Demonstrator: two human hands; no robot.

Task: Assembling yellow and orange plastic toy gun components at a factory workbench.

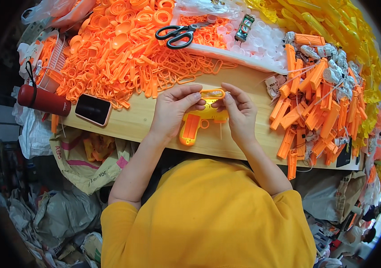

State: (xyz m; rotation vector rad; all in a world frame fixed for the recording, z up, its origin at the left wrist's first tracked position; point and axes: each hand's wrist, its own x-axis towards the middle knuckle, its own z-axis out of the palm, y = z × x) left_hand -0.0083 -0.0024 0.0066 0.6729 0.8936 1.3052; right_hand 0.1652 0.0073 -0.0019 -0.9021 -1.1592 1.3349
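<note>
Orange loop piece (212, 94) lies left-right, pinched by left hand (172, 111) and right hand (239, 114); both grips closed.

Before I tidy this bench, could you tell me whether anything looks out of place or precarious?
Yes: the red bottle lies on its side at the table's left corner, seemingly overhanging the edge, and black scissors rest on the loose orange parts.

Bare strip of surface hemmed in by heaps

Open wood on the surface (137, 120) lies at 6 o'clock of the hands, along the near edge. An orange parts heap (119, 58) blocks 11 o'clock, orange casings (315, 107) block 3 o'clock, and a phone (93, 109) and red flask (43, 100) sit at 9 o'clock.
</note>
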